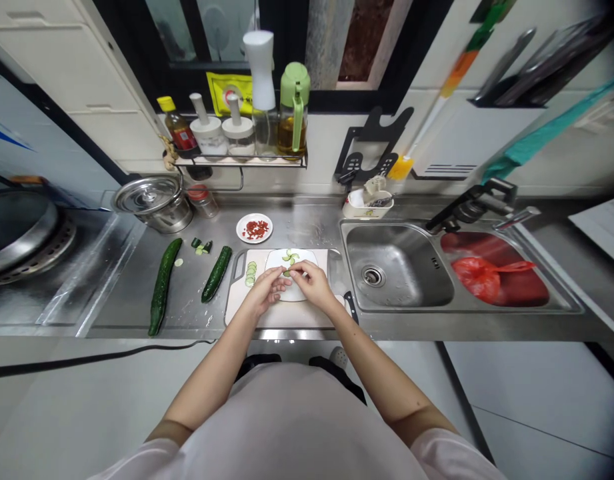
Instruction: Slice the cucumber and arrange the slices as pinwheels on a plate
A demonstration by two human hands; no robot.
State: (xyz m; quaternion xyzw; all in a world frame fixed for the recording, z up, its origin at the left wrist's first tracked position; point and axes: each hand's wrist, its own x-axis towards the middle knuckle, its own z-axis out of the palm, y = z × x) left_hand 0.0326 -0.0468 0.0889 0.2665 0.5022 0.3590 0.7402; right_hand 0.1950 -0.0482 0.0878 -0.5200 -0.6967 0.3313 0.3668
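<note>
My left hand [271,291] and my right hand [309,280] meet over a white plate [299,292] on the cutting board [244,310]. Their fingertips pinch a small green cucumber piece [287,273] between them. Cucumber slices [289,256] lie in a curved pattern near the plate's far side. More slices [251,273] form a row on the board, left of the plate. A knife [351,305] with a dark handle lies at the board's right edge.
Two cucumbers [165,287] [217,274] and some offcuts lie to the left. Behind the board is a small plate [241,227] of red bits. A sink [401,267] is on the right; a lidded pot [169,212] and a pan [21,230] stand left.
</note>
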